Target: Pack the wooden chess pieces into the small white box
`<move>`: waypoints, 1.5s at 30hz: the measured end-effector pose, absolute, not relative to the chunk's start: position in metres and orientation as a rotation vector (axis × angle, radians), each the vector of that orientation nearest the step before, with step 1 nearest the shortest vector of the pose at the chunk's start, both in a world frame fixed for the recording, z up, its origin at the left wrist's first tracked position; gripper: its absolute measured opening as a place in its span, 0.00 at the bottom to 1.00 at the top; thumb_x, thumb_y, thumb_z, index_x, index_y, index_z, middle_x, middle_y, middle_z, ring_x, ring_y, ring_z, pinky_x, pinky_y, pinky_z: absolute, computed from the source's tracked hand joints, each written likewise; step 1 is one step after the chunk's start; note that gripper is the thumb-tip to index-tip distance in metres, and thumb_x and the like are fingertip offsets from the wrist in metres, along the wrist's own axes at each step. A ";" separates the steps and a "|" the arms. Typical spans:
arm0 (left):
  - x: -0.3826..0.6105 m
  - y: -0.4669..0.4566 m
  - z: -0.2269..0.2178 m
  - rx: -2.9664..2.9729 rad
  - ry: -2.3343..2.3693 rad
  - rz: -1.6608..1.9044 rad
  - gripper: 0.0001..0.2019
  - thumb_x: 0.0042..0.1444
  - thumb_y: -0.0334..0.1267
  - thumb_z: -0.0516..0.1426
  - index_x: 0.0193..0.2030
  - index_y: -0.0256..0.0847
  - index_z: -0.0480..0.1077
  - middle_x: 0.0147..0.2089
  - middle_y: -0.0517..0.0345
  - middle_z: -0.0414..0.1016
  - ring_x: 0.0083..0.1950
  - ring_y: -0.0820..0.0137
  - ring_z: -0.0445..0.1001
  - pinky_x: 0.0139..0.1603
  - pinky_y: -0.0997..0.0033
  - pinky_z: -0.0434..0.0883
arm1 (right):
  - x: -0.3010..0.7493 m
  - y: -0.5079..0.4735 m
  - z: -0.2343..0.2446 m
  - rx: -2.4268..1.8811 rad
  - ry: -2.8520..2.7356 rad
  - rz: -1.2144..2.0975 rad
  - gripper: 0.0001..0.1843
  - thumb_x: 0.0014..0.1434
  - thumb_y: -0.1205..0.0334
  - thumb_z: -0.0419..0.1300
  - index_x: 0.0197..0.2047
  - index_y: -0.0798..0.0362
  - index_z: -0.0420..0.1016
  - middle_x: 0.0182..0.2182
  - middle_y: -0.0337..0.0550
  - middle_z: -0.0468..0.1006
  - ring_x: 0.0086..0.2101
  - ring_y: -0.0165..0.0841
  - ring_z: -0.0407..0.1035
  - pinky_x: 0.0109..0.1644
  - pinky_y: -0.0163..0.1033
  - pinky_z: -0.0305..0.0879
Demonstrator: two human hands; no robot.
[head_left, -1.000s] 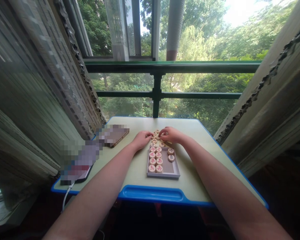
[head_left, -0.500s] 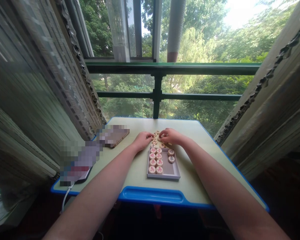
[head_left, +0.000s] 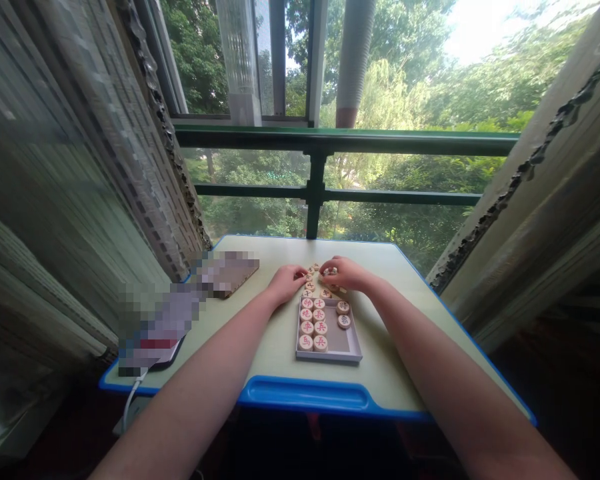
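Fingers [head_left: 299, 270] of left hand [head_left: 284, 284] and right hand [head_left: 349, 273] curl at loose xiangqi pieces [head_left: 309, 286], grip too small to tell; box tray [head_left: 338, 341] unchanged this past second, nothing added.

On the near side of the left hand [head_left: 287, 283], in a box [head_left: 329, 358], red Chinese signs can be read on the game pieces. The column closer to this hand begins with a 帥 piece [head_left: 307, 303], then comes what seems a 炮 piece [head_left: 307, 314], a 車 piece [head_left: 307, 328] and a 馬 piece [head_left: 306, 342]. In the next column there is what looks like a 士 piece [head_left: 319, 305], then three 兵 pieces [head_left: 321, 328]. Below the right hand [head_left: 346, 273], two dark-lettered pieces [head_left: 344, 321] have signs too unclear for me to read. Between both hands, the loose pieces [head_left: 325, 293] show red signs, too small to be read surely.
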State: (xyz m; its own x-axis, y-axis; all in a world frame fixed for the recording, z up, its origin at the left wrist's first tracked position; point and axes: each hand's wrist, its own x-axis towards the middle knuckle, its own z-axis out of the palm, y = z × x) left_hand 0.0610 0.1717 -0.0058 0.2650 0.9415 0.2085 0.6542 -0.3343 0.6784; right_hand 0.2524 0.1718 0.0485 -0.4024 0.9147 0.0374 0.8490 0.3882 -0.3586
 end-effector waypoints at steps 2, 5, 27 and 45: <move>0.061 0.172 -0.007 2.077 1.438 0.831 0.12 0.51 0.35 0.56 0.43 0.38 0.74 0.40 0.53 0.77 0.41 0.69 0.74 0.45 0.72 0.69 | 0.254 0.173 0.050 -1.541 -2.413 0.418 0.15 0.50 0.59 0.60 0.42 0.50 0.77 0.40 0.46 0.72 0.37 0.33 0.68 0.42 0.34 0.63; 0.062 0.174 -0.009 2.110 1.442 0.825 0.13 0.52 0.35 0.56 0.43 0.39 0.74 0.42 0.52 0.77 0.43 0.68 0.73 0.48 0.71 0.68 | 0.255 0.174 0.050 -1.543 -2.447 0.452 0.15 0.49 0.61 0.61 0.42 0.51 0.77 0.39 0.44 0.74 0.34 0.32 0.68 0.39 0.33 0.63; 0.064 0.170 -0.005 2.129 1.421 0.844 0.13 0.53 0.34 0.53 0.43 0.38 0.75 0.43 0.52 0.78 0.45 0.67 0.74 0.51 0.70 0.67 | 0.246 0.166 0.055 -1.611 -2.521 0.442 0.16 0.48 0.63 0.60 0.42 0.49 0.78 0.39 0.45 0.74 0.34 0.33 0.69 0.36 0.32 0.63; 0.064 0.162 -0.002 2.056 1.413 0.820 0.15 0.54 0.34 0.51 0.44 0.39 0.74 0.48 0.54 0.76 0.50 0.67 0.71 0.55 0.69 0.65 | 0.281 0.138 0.042 -1.562 -2.204 0.334 0.12 0.54 0.60 0.58 0.41 0.52 0.76 0.40 0.44 0.77 0.37 0.31 0.68 0.42 0.35 0.63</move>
